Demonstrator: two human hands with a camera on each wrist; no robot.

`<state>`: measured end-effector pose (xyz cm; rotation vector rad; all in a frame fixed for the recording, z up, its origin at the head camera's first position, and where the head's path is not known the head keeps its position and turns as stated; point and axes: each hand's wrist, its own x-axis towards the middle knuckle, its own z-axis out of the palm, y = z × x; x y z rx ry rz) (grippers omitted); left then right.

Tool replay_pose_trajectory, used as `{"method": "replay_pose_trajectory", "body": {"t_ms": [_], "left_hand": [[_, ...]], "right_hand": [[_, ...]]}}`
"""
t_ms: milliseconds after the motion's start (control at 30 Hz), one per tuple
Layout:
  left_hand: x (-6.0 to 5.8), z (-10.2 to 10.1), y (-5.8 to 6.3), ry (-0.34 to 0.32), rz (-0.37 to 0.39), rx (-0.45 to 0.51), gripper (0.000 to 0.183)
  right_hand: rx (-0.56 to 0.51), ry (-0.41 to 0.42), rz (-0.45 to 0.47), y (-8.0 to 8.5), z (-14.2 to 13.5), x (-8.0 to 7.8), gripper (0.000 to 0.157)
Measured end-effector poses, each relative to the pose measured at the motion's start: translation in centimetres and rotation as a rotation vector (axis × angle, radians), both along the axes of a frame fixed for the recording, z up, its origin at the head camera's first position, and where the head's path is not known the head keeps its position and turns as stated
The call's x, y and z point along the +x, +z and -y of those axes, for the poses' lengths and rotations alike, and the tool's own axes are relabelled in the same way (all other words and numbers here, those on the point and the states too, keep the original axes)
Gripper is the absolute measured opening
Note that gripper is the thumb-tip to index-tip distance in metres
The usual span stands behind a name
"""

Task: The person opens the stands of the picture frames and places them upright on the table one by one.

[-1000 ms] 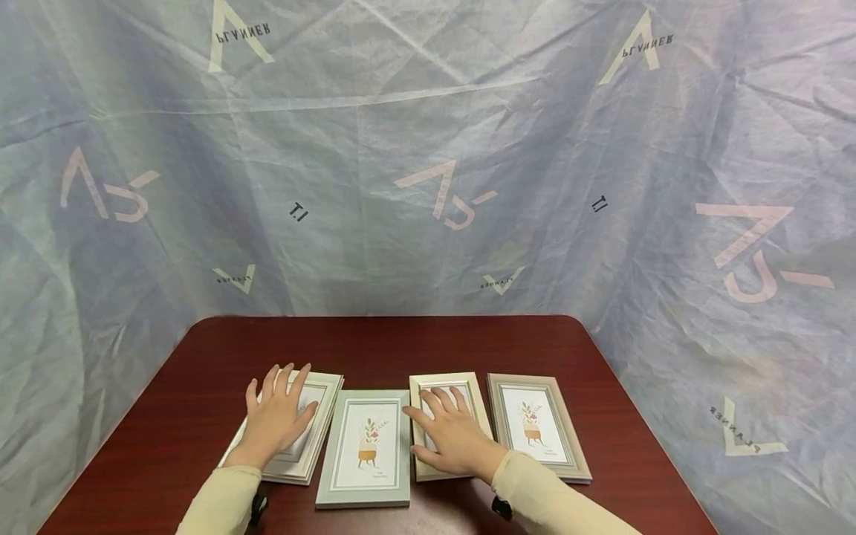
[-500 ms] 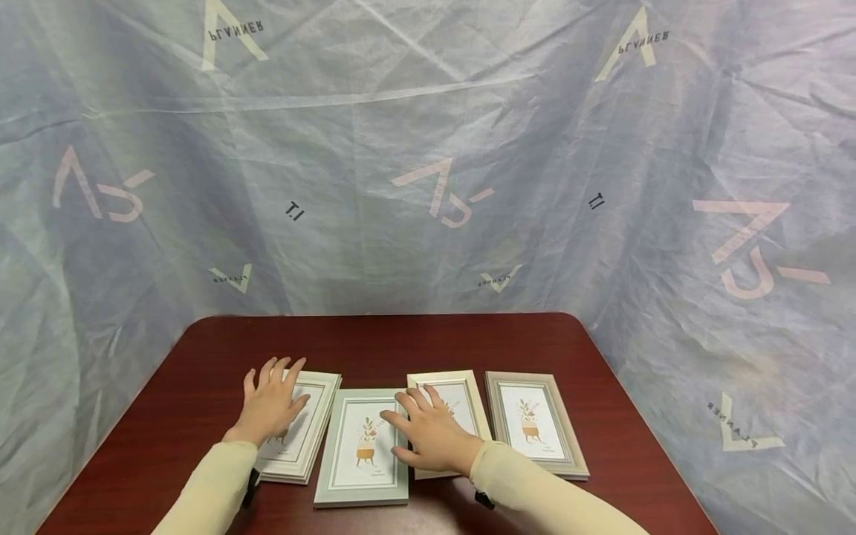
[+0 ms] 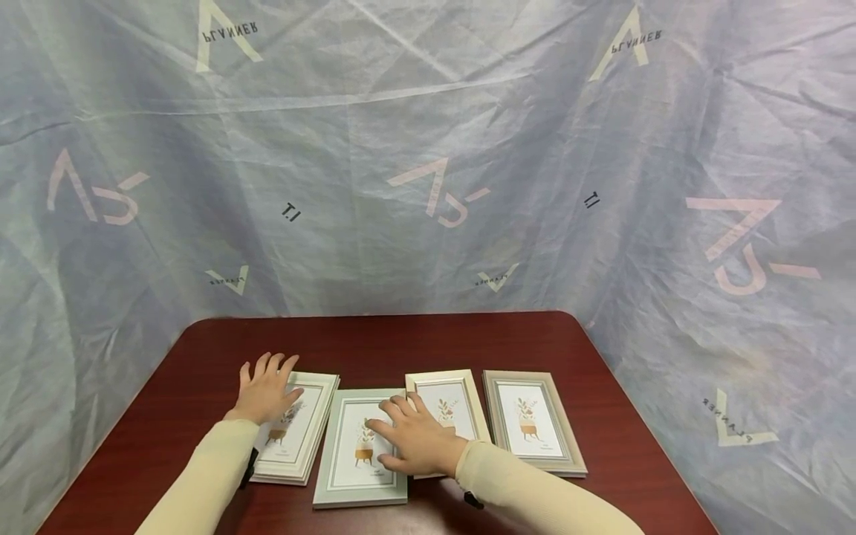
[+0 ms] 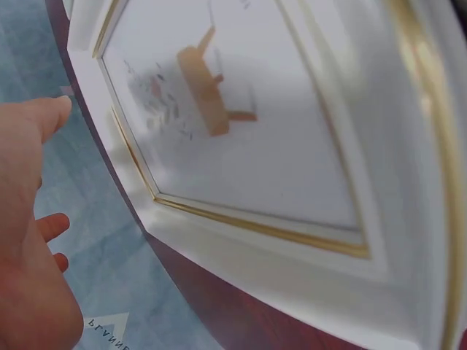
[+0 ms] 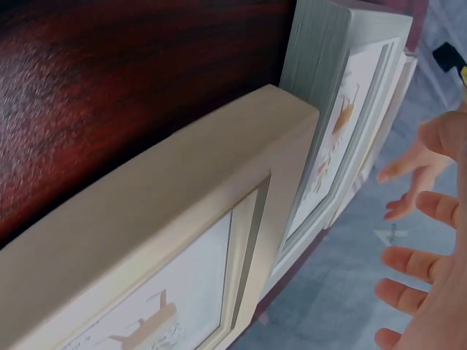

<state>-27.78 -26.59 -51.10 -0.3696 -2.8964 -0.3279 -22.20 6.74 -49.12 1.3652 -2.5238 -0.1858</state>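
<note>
Nearest on the shiny dark-red desk (image 3: 401, 349) lies a streaky grey-green rectangular picture frame (image 3: 351, 446). The right hand (image 3: 416, 440), loose, holding nothing, is above it and a smooth cream rectangular frame (image 3: 464, 416); a low swipe might knock them crooked. The loose, empty left hand (image 3: 264, 394) is over stacked white gold-lined frames (image 3: 294, 438); bumps could slide them apart. Wrinkly grey cloth (image 3: 361, 238) hangs behind.

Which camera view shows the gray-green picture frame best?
The head view: it shows the gray-green picture frame face-up, nearly whole, though the right hand hides part. The right wrist view gives a slanted piece behind the cream frame; the left wrist view doesn't show it.
</note>
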Motion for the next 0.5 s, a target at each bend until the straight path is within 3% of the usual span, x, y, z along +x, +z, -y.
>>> {"method": "replay_pose_trajectory", "body": {"t_ms": [333, 500], "left_hand": [[-1.4, 0.0, -0.3, 0.002, 0.047, -0.013, 0.067], [-2.0, 0.1, -1.0, 0.004, 0.077, -0.013, 0.064]], "right_hand": [[-0.021, 0.041, -0.014, -0.5, 0.9, 0.0, 0.050], [-0.011, 0.059, -0.036, -0.6, 1.3, 0.1, 0.049]]}}
